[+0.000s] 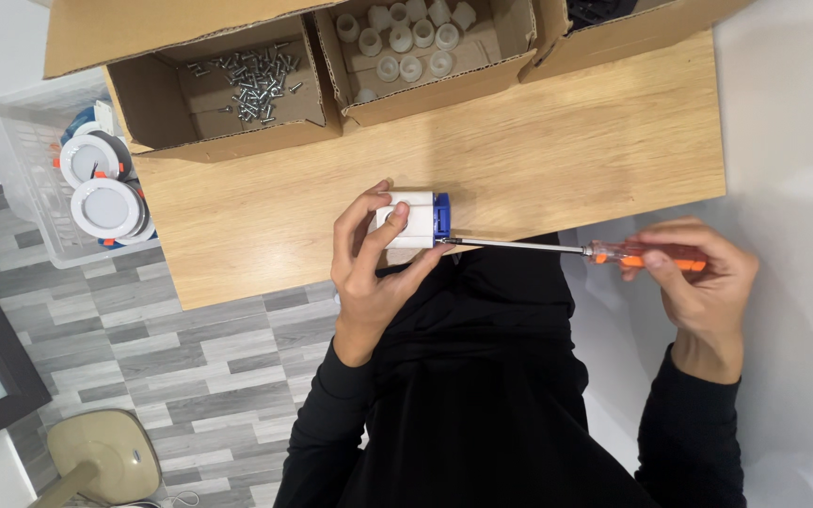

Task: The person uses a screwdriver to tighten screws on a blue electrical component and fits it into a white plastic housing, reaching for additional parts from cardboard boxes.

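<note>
My left hand (369, 268) grips a small white plastic block with a blue end piece (418, 218), held at the near edge of the wooden table (566, 150). My right hand (698, 277) is closed on the orange handle of a long screwdriver (646, 254). Its thin metal shaft (515, 246) runs leftward, and the tip touches the blue end of the block.
Three open cardboard boxes stand at the table's far side: one with loose screws (251, 75), one with several white plastic cylinders (406, 42), one at the right (613, 28). A clear bin (30, 179) of round white lamp fittings (105, 207) sits on the floor at left.
</note>
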